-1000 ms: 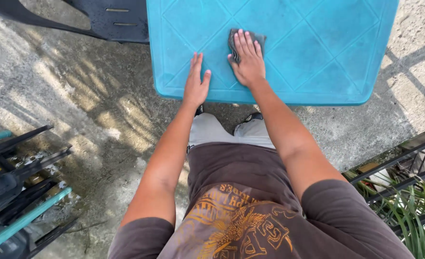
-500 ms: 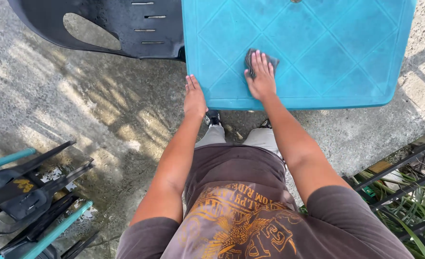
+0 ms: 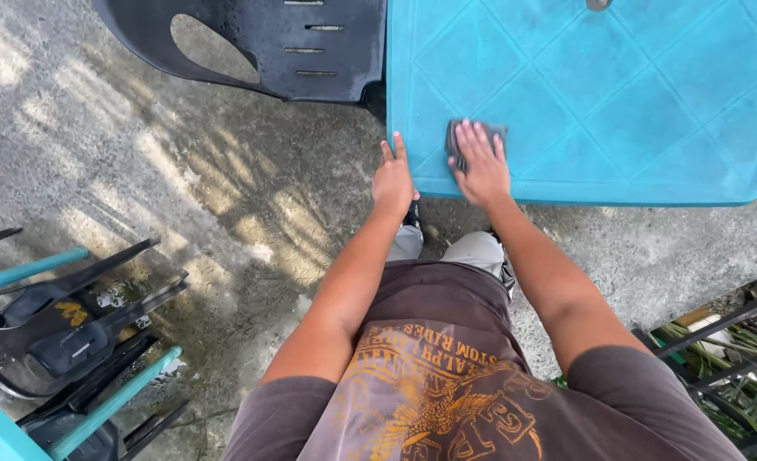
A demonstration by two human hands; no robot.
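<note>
Concrete floor [image 3: 182,196], damp and sun-dappled, lies under a turquoise desk [image 3: 617,94]. Near the desk's front left corner the right hand [image 3: 479,166] presses flat on a dark rag [image 3: 457,137], fingers spread, its grip wide open. Left hand [image 3: 393,175] rests open-palmed at the same corner's edge, holding nothing. Beyond the desk's left edge stands a dark chair [image 3: 250,43].

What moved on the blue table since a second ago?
The right hand slid the grey cloth leftward to the table's near left corner. The left hand ended at that corner's edge. The cloth stays flat under the palm; the dark chair stayed put.
</note>
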